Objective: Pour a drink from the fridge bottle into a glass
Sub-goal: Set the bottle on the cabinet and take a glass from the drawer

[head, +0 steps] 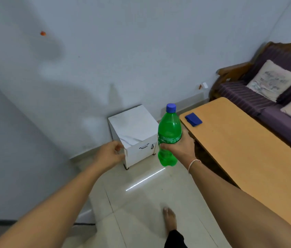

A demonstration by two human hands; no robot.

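A green plastic bottle (pixel 168 129) with a blue cap stands upright in the air, gripped round its middle by my right hand (pixel 178 149). It hangs between the small white cabinet and the wooden table. My left hand (pixel 110 154) reaches forward at about the same height, fingers loosely curled, holding nothing, just in front of the cabinet's left corner. No glass is in view.
A small white cabinet (pixel 135 129) with a drawer handle stands on the tiled floor against the wall. A wooden table (pixel 248 149) with a folded blue cloth (pixel 193 119) runs along the right. A purple sofa (pixel 259 97) with cushions lies behind it. My bare foot (pixel 169 219) is below.
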